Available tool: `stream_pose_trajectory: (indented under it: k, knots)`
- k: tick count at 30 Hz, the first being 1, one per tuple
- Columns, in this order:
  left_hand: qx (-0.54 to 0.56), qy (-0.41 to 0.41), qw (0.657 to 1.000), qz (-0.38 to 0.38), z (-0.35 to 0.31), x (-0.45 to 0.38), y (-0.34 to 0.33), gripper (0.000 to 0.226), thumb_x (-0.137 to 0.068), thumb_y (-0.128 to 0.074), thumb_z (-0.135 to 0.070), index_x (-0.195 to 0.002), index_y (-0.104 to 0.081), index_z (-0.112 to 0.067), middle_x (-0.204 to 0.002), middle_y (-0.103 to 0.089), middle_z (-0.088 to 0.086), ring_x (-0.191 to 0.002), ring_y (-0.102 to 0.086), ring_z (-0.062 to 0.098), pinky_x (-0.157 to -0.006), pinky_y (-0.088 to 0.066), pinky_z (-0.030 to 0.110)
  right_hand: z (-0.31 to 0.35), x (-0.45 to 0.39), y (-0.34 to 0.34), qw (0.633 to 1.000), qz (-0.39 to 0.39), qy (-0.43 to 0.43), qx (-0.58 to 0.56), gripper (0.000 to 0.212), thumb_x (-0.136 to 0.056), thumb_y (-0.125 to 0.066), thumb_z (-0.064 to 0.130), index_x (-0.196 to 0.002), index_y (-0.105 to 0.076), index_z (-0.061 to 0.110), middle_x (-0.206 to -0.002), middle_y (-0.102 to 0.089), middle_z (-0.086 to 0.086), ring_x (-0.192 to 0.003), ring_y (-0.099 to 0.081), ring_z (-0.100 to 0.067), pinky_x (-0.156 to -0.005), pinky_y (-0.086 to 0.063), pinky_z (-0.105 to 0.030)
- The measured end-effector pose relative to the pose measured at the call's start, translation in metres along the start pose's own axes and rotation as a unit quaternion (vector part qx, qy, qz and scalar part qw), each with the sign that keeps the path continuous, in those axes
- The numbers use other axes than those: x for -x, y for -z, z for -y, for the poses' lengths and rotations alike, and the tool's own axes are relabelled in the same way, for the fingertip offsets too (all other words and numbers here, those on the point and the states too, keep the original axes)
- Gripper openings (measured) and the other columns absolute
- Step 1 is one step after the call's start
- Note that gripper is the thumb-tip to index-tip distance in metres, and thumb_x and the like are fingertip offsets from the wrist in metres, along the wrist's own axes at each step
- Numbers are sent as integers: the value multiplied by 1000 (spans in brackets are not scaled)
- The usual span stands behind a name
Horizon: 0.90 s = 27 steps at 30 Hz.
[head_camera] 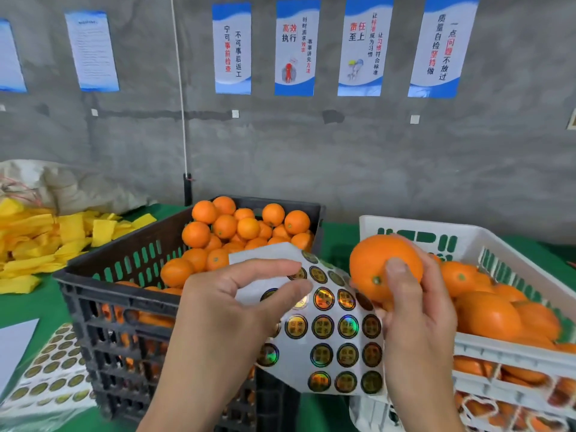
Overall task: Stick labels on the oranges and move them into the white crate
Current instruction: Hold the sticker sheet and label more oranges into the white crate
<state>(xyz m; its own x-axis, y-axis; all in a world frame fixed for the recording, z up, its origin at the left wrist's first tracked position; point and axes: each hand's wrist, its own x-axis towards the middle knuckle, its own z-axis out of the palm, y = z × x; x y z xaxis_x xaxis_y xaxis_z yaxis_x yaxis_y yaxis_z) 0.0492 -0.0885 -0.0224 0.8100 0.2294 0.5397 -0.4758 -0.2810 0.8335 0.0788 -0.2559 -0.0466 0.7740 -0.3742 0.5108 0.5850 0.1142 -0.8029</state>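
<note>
Left of the white crate [467,241], the left hand [224,307] pinches the label sheet [330,332]. The right hand [414,322] clasps an orange [374,263] just right of the sheet (nearer the crate), near the top labels.

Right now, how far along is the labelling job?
Done: the white crate already holds a layer of oranges, though labels on them cannot be made out. In hand: the right hand grips one orange, while the left hand pinches the sticker sheet. Left: the black crate is heaped with oranges not yet moved.
</note>
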Motion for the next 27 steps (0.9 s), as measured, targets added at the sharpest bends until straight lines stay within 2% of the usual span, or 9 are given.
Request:
stream_pose_trajectory:
  k: [3, 5, 7, 9, 11, 13, 17, 21, 27]
  knots:
    - [-1, 1, 1000, -8, 3, 1, -4, 17, -63, -87, -44, -78, -81, -48, -81, -76, -27, -82, -72, -6, -68, -55, 11, 2, 0, 0, 999, -32, -13, -35, 42, -66, -67, 79, -106, -66, 65, -113, -75, 10, -103, -73, -18, -81, -57, -41]
    - [6, 5, 1000, -4, 5, 1, -7, 15, -67, -88, -39, -79, -82, -45, -79, -77, -20, -77, -75, 1, -68, -60, 17, 2, 2, 2, 999, -30, 13, -23, 62, -63, -68, 87, -115, -68, 53, -116, -73, -1, -105, -72, -30, -84, -59, -47]
    - [17, 13, 1000, -4, 5, 2, -7, 10, -69, -87, -37, -77, -83, -42, -76, -78, -15, -72, -76, 5, -63, -61, 19, 4, 2, 3, 999, -23, 34, -7, 73, -65, -65, 89, -120, -68, 41, -113, -71, -6, -100, -73, -27, -77, -62, -38]
    - [17, 16, 1000, -5, 4, 3, -8, 6, -71, -86, -38, -75, -83, -42, -75, -78, -15, -71, -76, 5, -59, -61, 23, 5, 2, 4, 999, -20, 50, 2, 70, -67, -63, 89, -116, -70, 40, -106, -71, 1, -91, -72, -9, -69, -57, -18]
    - [14, 13, 1000, -8, 3, 3, -8, 5, -71, -85, -41, -75, -82, -44, -75, -78, -16, -71, -76, 5, -62, -62, 29, 5, 2, 5, 999, -12, 53, 5, 63, -71, -64, 83, -115, -71, 38, -102, -70, 3, -85, -69, -1, -67, -54, -12]
    - [0, 2, 1000, 8, 2, 3, -5, 8, -69, -83, -46, -77, -82, -45, -75, -77, -17, -71, -75, 3, -60, -62, 28, 4, 1, 6, 999, -5, 46, -4, 52, -75, -64, 71, -114, -72, 38, -105, -72, 1, -87, -70, -2, -69, -54, -12]
    - [-25, -14, 997, 71, 0, 3, 3, 23, -64, -86, -45, -86, -81, -46, -77, -76, -22, -74, -72, -5, -59, -51, 6, 6, 1, 8, 999, -9, 42, -22, 35, -74, -62, 63, -106, -73, 54, -109, -75, 11, -98, -72, -5, -73, -54, -12]
    - [-25, -22, 998, 57, 2, 3, 3, 20, -67, -85, -41, -86, -81, -47, -72, -76, -21, -71, -72, -5, -55, -51, 7, 10, 2, 8, 998, 9, 49, -44, 29, -74, -66, 59, -102, -73, 58, -98, -75, 18, -90, -73, -2, -69, -55, -15]
    - [15, -10, 999, 40, 4, 2, -3, 9, -72, -83, -37, -78, -82, -43, -74, -78, -13, -72, -76, 4, -57, -56, 13, 14, 1, 9, 997, 14, 57, -52, 57, -66, -73, 81, -111, -74, 46, -100, -72, 16, -91, -71, -3, -76, -58, -21]
